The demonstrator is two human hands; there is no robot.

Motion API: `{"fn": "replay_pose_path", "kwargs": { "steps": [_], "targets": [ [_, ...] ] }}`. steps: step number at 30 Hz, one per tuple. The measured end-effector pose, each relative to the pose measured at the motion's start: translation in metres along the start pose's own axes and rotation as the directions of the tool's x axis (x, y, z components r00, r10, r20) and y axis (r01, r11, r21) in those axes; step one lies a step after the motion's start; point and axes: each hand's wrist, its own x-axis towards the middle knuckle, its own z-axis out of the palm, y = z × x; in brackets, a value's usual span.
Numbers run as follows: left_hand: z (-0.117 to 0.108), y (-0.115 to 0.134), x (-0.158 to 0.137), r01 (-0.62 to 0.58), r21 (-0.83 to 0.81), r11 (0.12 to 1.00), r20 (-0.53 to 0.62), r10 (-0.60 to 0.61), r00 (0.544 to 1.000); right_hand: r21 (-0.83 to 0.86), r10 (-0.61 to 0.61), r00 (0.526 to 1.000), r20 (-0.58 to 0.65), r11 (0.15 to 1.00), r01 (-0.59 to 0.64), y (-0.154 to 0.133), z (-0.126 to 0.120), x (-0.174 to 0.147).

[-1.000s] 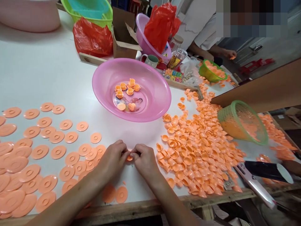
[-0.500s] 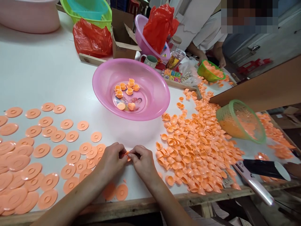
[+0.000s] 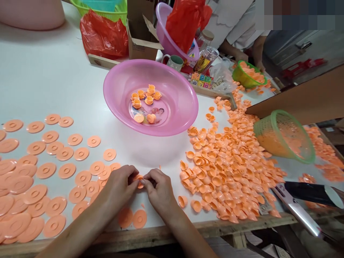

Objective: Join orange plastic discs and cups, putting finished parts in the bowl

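Both hands meet above the near table edge, fingertips pinched on a small orange plastic piece (image 3: pixel 139 181) that they partly cover; I cannot tell whether it is a toy cup or a saucer. My left hand (image 3: pixel 122 182) is closed on its left side, and my right hand (image 3: pixel 158 186) grips it from the right. Flat orange toy saucers (image 3: pixel 46 170) lie spread on the left. A big heap of orange toy cups (image 3: pixel 215 172) covers the table to the right. Beyond the hands, a pink basin (image 3: pixel 177 107) holds several toy cups on saucers (image 3: pixel 136 104).
A green mesh basket (image 3: pixel 282 138) lies tipped by the cup heap. Behind the basin stand a cardboard box (image 3: pixel 142 44), a red plastic bag (image 3: pixel 104 36) and a mug (image 3: pixel 175 63). Another person's hands are at a green bowl (image 3: pixel 242 80). The wooden table edge (image 3: pixel 204 227) runs in front.
My hands have shifted slightly left with the orange piece, and more of it shows between the fingers. The view has turned a little.
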Motion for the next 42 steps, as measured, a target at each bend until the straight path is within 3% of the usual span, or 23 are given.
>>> {"fn": "replay_pose_path", "kwargs": {
  "steps": [4, 10, 12, 17, 20, 32, 38, 42],
  "targets": [
    [0.002, -0.002, -0.006, 0.007, 0.014, 1.0, -0.069, -0.006, 0.998, -0.005, 0.023, 0.999, 0.04, 1.0, -0.023, -0.003, -0.004, 0.0],
    [0.002, -0.002, -0.01, 0.019, -0.033, 0.999, -0.047, -0.021, 0.999, -0.263, -0.103, 0.995, 0.001, 0.96, 0.1, -0.01, 0.006, -0.005],
    [0.001, -0.003, -0.01, 0.014, -0.046, 0.999, -0.054, -0.016, 0.998, -0.272, -0.104, 0.995, -0.001, 0.957, 0.1, -0.009, 0.007, -0.004],
    [-0.004, -0.01, -0.01, 0.016, -0.158, 0.987, 0.0, -0.017, 1.0, -0.158, 0.002, 1.0, 0.019, 0.987, 0.001, -0.007, 0.005, 0.002],
    [-0.004, -0.014, -0.01, 0.019, -0.232, 0.972, 0.021, -0.015, 1.0, -0.172, 0.022, 0.999, 0.029, 0.985, -0.017, -0.008, 0.005, 0.003],
    [-0.003, -0.018, -0.015, -0.058, -0.214, 0.975, -0.002, 0.058, 0.998, -0.236, 0.179, 0.976, 0.125, 0.961, -0.146, -0.017, 0.001, 0.008],
    [-0.004, -0.024, -0.016, -0.095, -0.19, 0.977, -0.042, 0.089, 0.995, -0.373, 0.22, 0.958, 0.184, 0.917, -0.139, -0.024, 0.002, 0.013],
    [0.003, -0.034, -0.009, -0.099, -0.265, 0.959, 0.001, 0.103, 0.995, -0.612, 0.224, 0.947, 0.231, 0.79, -0.038, -0.033, 0.008, 0.013]
  ]
}}
